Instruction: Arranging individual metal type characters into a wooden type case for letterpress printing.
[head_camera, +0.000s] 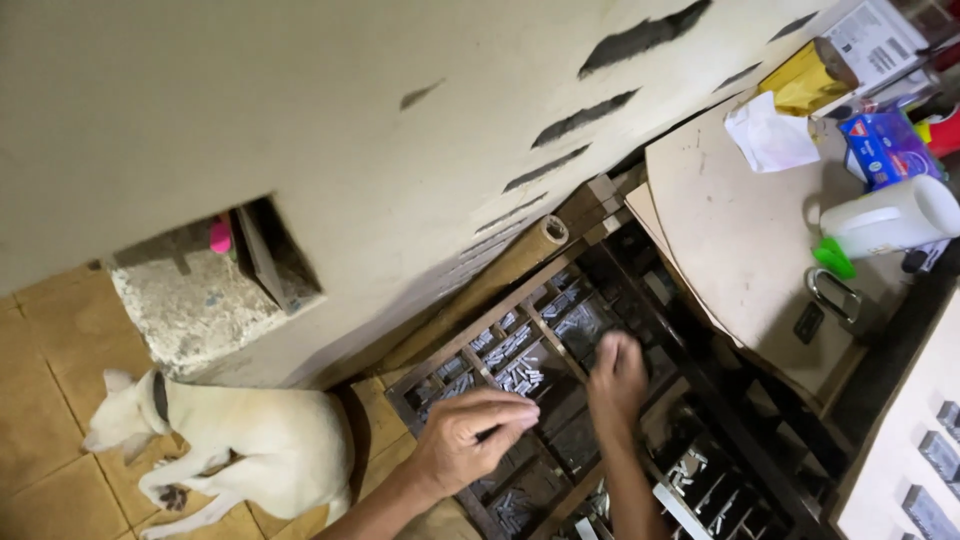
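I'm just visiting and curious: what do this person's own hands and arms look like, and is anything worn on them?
Both the left hand and the right hand are bare: no gloves, and no rings or watch that show. Both forearms are uncovered, with no sleeve in view. The right hand is blurred, so fine detail there cannot be told.

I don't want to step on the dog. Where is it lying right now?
In the head view the white dog lies at lower left on the tan floor tiles, against the wall, just left of the compartmented tray and beside the left hand.

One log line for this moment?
left hand: pinched above type tray | right hand: reaching into tray, blurred | dog: lying on floor
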